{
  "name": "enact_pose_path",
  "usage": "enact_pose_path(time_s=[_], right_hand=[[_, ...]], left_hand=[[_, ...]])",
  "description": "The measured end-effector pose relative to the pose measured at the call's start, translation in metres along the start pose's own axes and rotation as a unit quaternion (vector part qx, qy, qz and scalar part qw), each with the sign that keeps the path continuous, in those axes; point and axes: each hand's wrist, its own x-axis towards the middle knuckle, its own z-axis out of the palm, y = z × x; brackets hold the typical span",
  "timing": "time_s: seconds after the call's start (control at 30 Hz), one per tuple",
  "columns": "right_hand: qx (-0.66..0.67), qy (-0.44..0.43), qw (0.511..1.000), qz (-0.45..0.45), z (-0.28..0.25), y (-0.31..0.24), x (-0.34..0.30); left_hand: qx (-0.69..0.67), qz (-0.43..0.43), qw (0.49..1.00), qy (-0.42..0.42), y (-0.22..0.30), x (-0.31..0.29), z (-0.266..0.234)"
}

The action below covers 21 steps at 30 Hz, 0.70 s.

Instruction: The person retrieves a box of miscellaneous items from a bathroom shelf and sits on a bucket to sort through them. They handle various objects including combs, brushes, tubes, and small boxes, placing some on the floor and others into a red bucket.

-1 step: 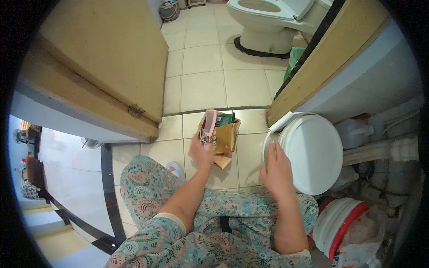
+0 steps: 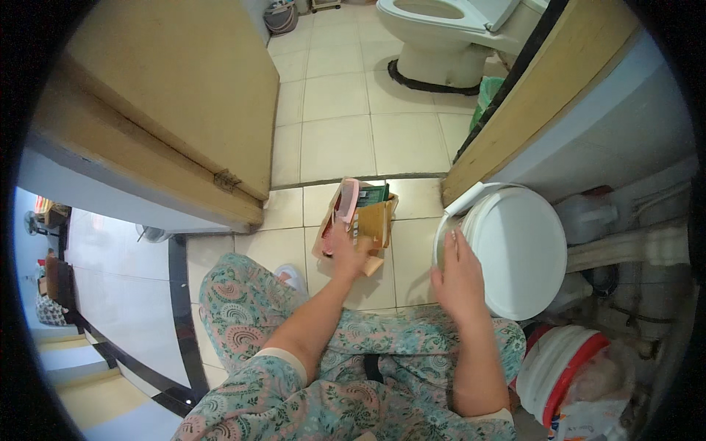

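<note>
Left hand (image 2: 344, 253): closed around lower end of flat pink object (image 2: 346, 202), fingers wrapped, grip firm. Held over brown cardboard box (image 2: 375, 224) on tiled floor (image 2: 334, 140), at about 12 o'clock from knees. Long axis of pink object ran roughly 6 to 12 o'clock, upper end pointed to 12, tilted slightly toward 1. Dark green item (image 2: 373, 195) seen inside box, just beside pink object at 3 o'clock.

Right hand (image 2: 460, 275): open, fingers spread and extended, nothing gripped; fingertips rested on rim of white round lid (image 2: 518, 250), at 3 o'clock from box.

Also noted: white toilet (image 2: 441, 37) at 12 o'clock, wooden door (image 2: 169, 103) at 10 o'clock, red-rimmed white bucket (image 2: 559, 371) at 4 o'clock.
</note>
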Motion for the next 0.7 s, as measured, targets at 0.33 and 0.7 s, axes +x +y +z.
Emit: enact_pose_path(time_s=[0.33,0.7], right_hand=[[0.025,0.023,0.999,-0.019,-0.008,0.017,-0.012],[0.124,0.1,0.987,0.009,-0.039,0.042,-0.016]], left_hand=[[0.152,0.007,0.988,-0.034,0.025,0.023,0.015],[-0.201,0.117,0.971,0.05,0.168,-0.008,-0.079]])
